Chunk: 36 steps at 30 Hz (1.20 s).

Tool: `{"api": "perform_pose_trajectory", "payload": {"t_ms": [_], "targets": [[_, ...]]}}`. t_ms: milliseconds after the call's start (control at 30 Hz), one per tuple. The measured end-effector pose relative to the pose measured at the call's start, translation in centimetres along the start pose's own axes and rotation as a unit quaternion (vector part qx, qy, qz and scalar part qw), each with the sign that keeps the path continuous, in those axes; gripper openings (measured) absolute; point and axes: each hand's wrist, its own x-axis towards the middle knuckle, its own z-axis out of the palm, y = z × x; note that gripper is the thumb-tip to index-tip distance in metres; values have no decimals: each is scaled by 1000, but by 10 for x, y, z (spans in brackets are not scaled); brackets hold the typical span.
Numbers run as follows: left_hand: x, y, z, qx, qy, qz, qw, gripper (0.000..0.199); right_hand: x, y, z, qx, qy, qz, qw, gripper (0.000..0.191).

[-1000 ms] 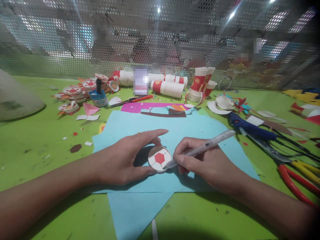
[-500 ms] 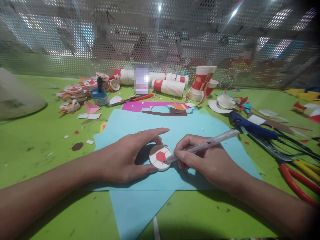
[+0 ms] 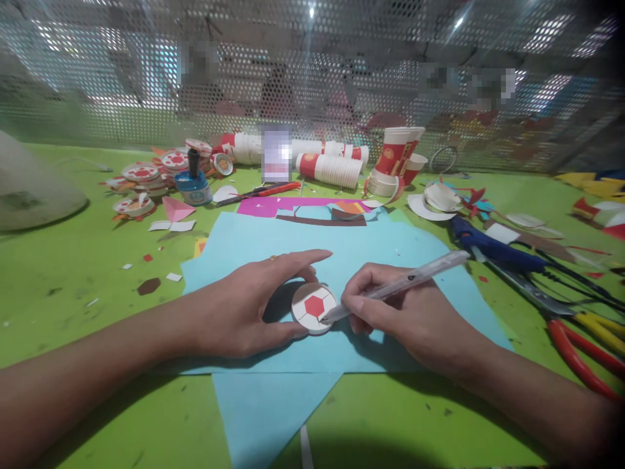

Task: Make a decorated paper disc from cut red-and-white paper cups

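From where I stand, the left hand (image 3: 237, 309) steadies the round white disc with a red hexagon (image 3: 314, 307) on light-blue paper (image 3: 356, 244), while the right hand (image 3: 403, 314), pinching a clear plastic pen (image 3: 410, 279), should, I think, press only lightly.

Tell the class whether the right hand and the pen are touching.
Touching: the head view shows the right hand gripping the pen near its writing end.
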Motion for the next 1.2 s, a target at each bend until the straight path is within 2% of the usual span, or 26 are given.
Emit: {"api": "perform_pose_trajectory", "payload": {"t_ms": [267, 800, 967, 1200], "targets": [[0, -1, 0, 1, -3, -4, 1000, 75, -1, -1, 2, -12, 21, 5, 1000, 7], [1, 0, -1, 5, -1, -2, 1000, 75, 0, -2, 1, -41, 12, 3, 999, 6], [2, 0, -1, 2, -3, 3, 1000, 75, -1, -1, 0, -9, -2, 5, 1000, 6], [1, -1, -1, -6, -4, 4, 1000, 75, -1, 0, 0, 8, 7, 7, 1000, 6]]}}
